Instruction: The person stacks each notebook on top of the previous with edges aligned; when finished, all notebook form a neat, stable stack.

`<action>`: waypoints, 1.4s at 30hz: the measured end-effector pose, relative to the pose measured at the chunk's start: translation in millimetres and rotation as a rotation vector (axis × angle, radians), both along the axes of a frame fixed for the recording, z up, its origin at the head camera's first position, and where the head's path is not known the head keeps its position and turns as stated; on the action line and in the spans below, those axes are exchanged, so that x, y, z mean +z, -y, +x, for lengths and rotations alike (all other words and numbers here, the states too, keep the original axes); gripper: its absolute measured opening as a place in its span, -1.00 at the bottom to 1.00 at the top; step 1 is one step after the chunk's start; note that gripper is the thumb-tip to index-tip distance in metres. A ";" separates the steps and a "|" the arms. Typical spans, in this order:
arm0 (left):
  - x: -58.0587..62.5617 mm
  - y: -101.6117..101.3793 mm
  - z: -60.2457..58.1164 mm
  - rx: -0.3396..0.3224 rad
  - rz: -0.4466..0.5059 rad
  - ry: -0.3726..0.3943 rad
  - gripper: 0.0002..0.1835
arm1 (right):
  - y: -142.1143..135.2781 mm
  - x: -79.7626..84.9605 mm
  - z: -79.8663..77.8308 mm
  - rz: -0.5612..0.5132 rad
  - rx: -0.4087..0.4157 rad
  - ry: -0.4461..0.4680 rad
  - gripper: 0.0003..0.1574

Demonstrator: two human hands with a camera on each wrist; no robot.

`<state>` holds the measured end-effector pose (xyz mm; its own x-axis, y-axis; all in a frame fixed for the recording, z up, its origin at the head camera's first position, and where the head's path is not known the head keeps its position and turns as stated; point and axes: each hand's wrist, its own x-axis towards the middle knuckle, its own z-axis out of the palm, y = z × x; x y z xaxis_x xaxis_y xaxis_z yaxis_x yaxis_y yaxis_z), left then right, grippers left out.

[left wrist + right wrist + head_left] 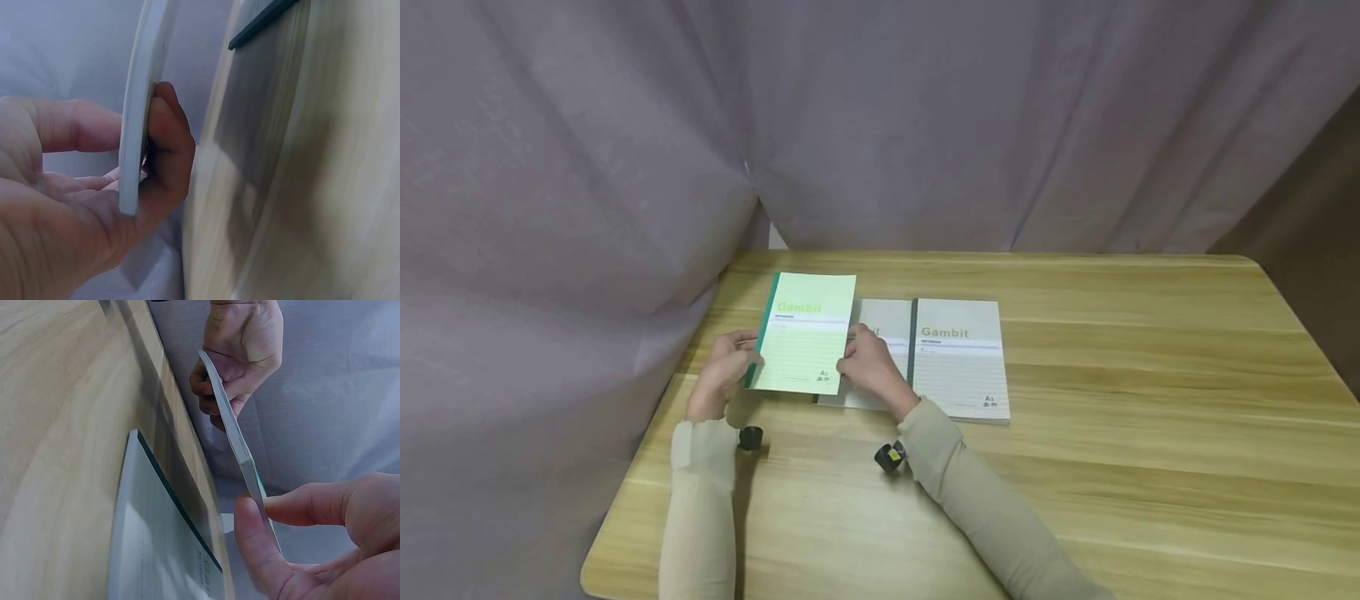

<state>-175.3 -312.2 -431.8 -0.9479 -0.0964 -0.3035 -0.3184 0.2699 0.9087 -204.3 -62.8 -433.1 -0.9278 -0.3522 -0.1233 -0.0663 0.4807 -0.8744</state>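
Observation:
A green-tinted notebook (808, 342) with a dark green spine is held above the left part of the table. The left hand (722, 371) grips its spine edge, thumb on one face and fingers curled behind, as the left wrist view shows. At the opposite edge the right hand (872, 367) pinches it between thumb and fingers (250, 531). Seen edge-on in the right wrist view, the notebook (228, 419) is slightly bent and clear of the tabletop. A second notebook (895, 321) lies flat, partly hidden by the right hand and the raised notebook. Beside it lies a third notebook (962, 367).
The wood-grain table (1150, 400) extends far to the right. Grey curtains (925, 125) hang behind it and along its left edge. Black wrist cameras (891, 456) sit by both cuffs.

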 end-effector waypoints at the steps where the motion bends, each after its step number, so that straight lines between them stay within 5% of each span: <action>1: 0.4 -0.9 0.0 -0.005 0.008 0.002 -0.31 | -1.1 0.6 -0.3 -0.008 -0.005 0.008 -0.18; 13: 1.6 -10.4 -0.4 -0.017 -0.017 -0.017 -0.32 | -9.2 5.7 -1.1 0.032 -0.007 -0.020 -0.14; 20: 2.8 -15.7 2.7 -0.023 0.046 -0.040 -0.32 | -17.2 9.5 -0.8 0.062 -0.031 -0.062 -0.79; 26: 2.7 -25.1 2.1 -0.006 0.066 -0.056 -0.34 | -27.5 12.3 1.9 -0.012 -0.052 -0.008 -0.17; 42: 8.1 -42.8 0.1 -0.017 0.166 -0.057 -0.37 | -48.2 19.1 7.1 -0.053 -0.081 0.002 -0.14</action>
<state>-175.2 -269.5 -423.8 -0.9650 -0.0330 -0.2601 -0.2622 0.1193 0.9576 -197.2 -14.6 -414.0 -0.9532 -0.2822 -0.1083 -0.0273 0.4372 -0.8989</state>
